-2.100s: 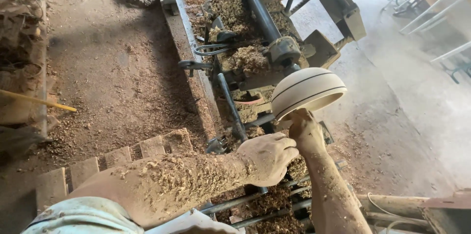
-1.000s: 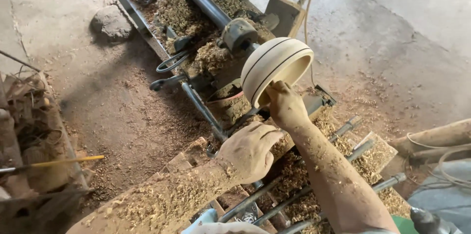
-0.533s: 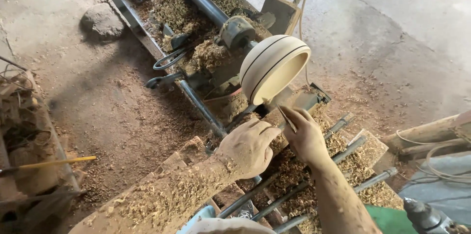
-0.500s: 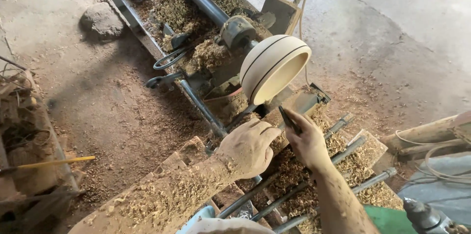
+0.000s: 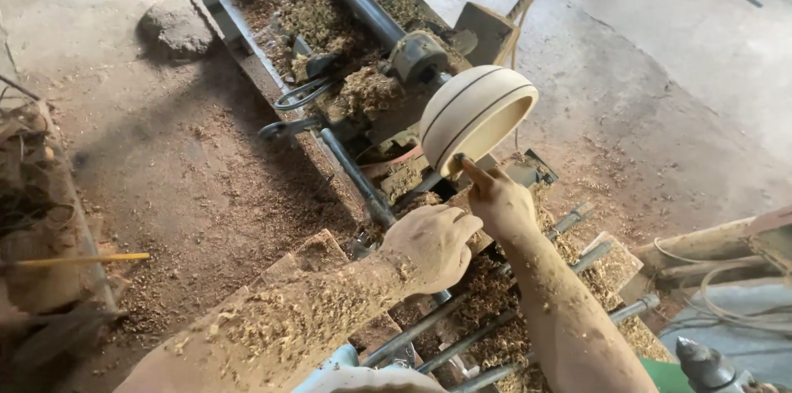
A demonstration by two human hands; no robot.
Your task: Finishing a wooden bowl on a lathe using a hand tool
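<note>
A pale wooden bowl (image 5: 477,115) sits on the lathe (image 5: 388,55), and it already looks round and smooth, with two dark lines cut around its side, so most of the shaping looks done. The right hand (image 5: 499,199) is just below the bowl with one finger pointing up and touching its rim, while the left hand (image 5: 433,244) is lower down, curled shut over something near the metal bars (image 5: 495,319), but I cannot tell what it grips. Wood shavings (image 5: 330,22) lie all over the lathe behind the bowl, and the bowl is not off the lathe yet.
</note>
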